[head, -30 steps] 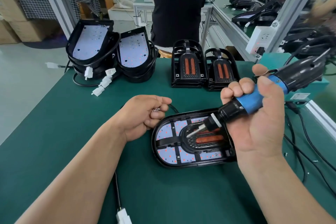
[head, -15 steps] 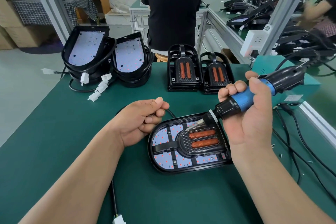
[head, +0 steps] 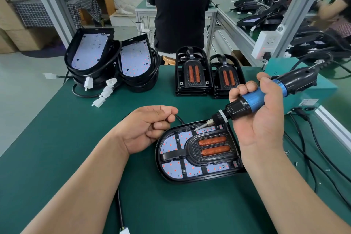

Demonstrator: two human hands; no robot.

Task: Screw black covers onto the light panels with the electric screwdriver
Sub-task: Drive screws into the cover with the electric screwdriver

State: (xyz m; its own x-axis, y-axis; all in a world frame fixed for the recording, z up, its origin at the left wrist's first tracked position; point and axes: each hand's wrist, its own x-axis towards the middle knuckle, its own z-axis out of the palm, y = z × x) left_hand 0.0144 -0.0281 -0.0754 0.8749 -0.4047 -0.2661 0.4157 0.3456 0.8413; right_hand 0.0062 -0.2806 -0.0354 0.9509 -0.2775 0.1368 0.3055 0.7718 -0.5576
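Head view. The right hand [head: 260, 119] enters from the lower right with the forearm rising steeply, and its fingers are wrapped round the blue barrel of the electric screwdriver [head: 254, 99]. The tool is tilted, its bit slanting down to the left. The bit tip lies at the far edge of the light panel [head: 170, 143], over the border of the black cover [head: 190, 148]; contact cannot be confirmed. The left hand [head: 148, 127] comes from the lower left and rests on the bench [head: 57, 138] just beside the panel's rounded end. Its fingers are curled into the palm with the thumb on the forefinger, and what it encloses, if anything, cannot be made out.

The panel lies flat at centre frame with the cover seated in it, two orange strips facing up. A black cable [head: 178, 118] leaves its far rim behind the left fingertips.

A band of green bench surface separates the panel from the items in the upper half of the frame. These are two stacks of light panels [head: 91, 51] with white connectors [head: 105, 92] at upper left, and two stacks of black covers [head: 191, 74] at upper centre. To the right, cables [head: 313, 157] and loose screws [head: 287, 152] lie near the bench's metal edge rail [head: 334, 125], beside a green box [head: 303, 89].
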